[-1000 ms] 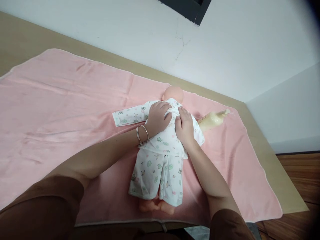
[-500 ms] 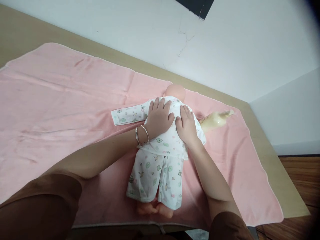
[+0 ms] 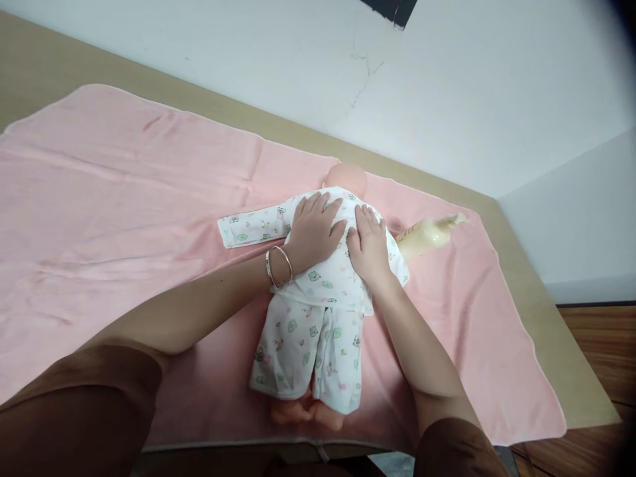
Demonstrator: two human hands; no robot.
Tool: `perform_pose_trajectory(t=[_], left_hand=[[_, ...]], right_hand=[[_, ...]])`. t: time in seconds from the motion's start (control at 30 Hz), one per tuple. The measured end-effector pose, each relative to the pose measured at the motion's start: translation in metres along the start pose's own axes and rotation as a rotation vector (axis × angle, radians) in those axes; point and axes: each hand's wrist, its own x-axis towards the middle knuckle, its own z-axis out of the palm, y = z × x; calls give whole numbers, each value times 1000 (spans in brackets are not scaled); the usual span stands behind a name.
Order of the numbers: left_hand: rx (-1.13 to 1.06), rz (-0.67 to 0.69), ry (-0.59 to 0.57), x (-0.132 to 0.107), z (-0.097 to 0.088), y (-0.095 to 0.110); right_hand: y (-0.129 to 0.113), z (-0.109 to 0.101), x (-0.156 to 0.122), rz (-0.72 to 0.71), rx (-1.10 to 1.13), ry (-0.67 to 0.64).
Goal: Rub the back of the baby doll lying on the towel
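A baby doll (image 3: 346,179) in a white printed top (image 3: 328,291) and matching trousers (image 3: 291,341) lies at the middle of a pink blanket (image 3: 124,165). Its back appears to face up, the head toward the wall and the feet toward me. Flat on the left part of its upper back rests my left hand (image 3: 315,232), fingers stretched out. My right hand (image 3: 370,245) lies on the right part of the back, fingers straight and close together. Neither hand grips anything. One sleeve stretches out to the left.
Right of the doll lies a pale yellow bottle (image 3: 430,236), partly hidden by the top. The blanket covers much of a wooden table (image 3: 551,344). A white wall (image 3: 447,99) borders its far side, and brown wood flooring (image 3: 601,338) shows at the right.
The view has shifted very slightly. Both hands stay on the doll's back in nearly the same places, and the doll and bottle keep their positions.
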Motion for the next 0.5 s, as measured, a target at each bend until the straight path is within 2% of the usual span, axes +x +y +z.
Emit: perform_pose_trajectory(t=[0.27,0.5], left_hand=[[15,48,33,-2,-4,3],[24,-39,35,-3,-1,3]], right_hand=[[-15,2,-11,-23,-151,197],[-10,0,-7,88,-27,69]])
